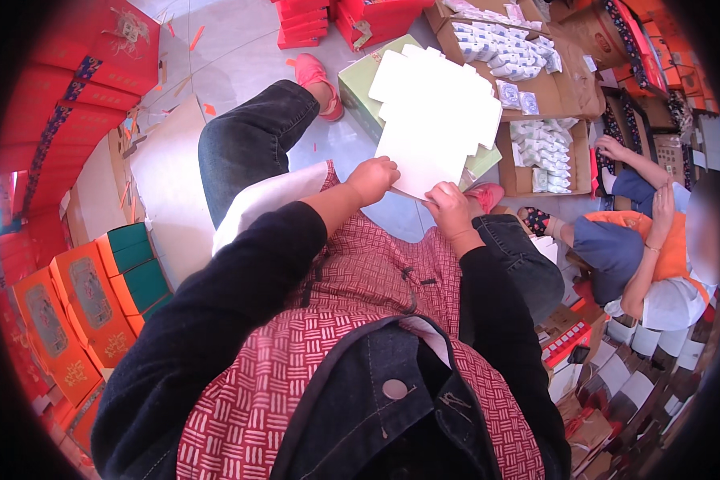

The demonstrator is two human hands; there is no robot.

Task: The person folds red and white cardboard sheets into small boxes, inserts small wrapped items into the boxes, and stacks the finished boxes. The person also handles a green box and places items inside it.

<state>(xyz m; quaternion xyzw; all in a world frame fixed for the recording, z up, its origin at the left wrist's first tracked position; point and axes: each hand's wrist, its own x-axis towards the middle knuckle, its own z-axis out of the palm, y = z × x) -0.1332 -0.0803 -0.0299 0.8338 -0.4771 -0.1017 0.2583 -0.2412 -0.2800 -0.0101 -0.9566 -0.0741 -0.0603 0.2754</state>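
A flat white die-cut cardboard blank (pixel 432 120) with stepped tabs lies across a green box (pixel 362 90) in front of my knees. My left hand (pixel 374 181) is closed on the blank's near left corner. At its near right corner, my right hand (pixel 450 206) pinches the edge between thumb and fingers. The near edge of the blank curves slightly between both hands. Another white sheet (pixel 268 196) rests on my lap by the left forearm, partly hidden under it.
Cartons of small white packets (pixel 542 156) stand at the far right. A co-worker in an orange vest (pixel 669 240) sits on the right. Red boxes (pixel 96 72) are stacked at the left, above orange and green boxes (pixel 96 296). Paper scraps litter the grey floor (pixel 208 48).
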